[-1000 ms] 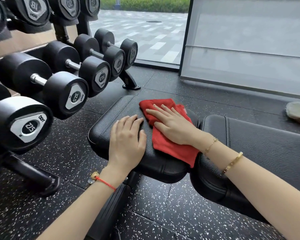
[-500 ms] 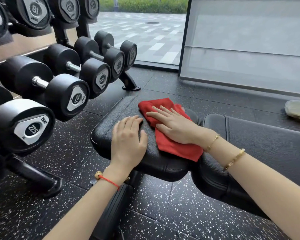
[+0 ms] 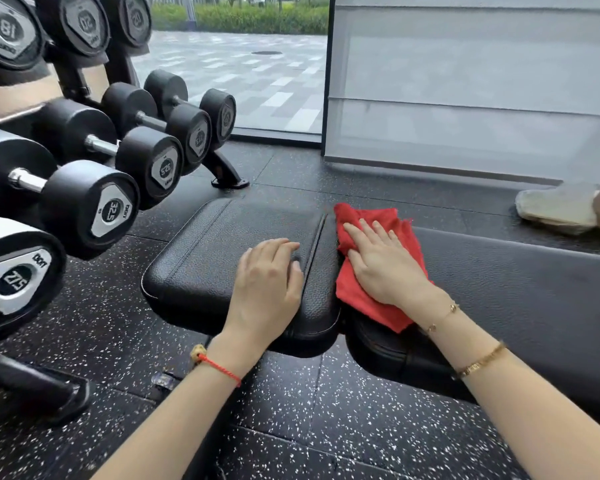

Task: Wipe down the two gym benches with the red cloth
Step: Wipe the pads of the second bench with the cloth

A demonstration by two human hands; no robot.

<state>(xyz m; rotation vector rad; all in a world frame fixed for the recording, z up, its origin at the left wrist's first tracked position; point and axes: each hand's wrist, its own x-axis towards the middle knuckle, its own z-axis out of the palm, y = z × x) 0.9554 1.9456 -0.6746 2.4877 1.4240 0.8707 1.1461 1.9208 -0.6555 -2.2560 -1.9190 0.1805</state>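
Hands [image 3: 381,268] flat on red cloth [image 3: 371,296]

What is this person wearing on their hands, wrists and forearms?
Both forearms are bare, with no sleeves or gloves. The left hand has a thin red string bracelet with a beige bead at its wrist. The right hand has two thin gold bracelets on its wrist.

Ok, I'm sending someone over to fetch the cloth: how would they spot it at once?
Find the dumbbell rack by the window; a black padded bench stands beside it. Over the gap between its two pads, a right hand presses flat on the red cloth, the only bright red fabric among black gear.
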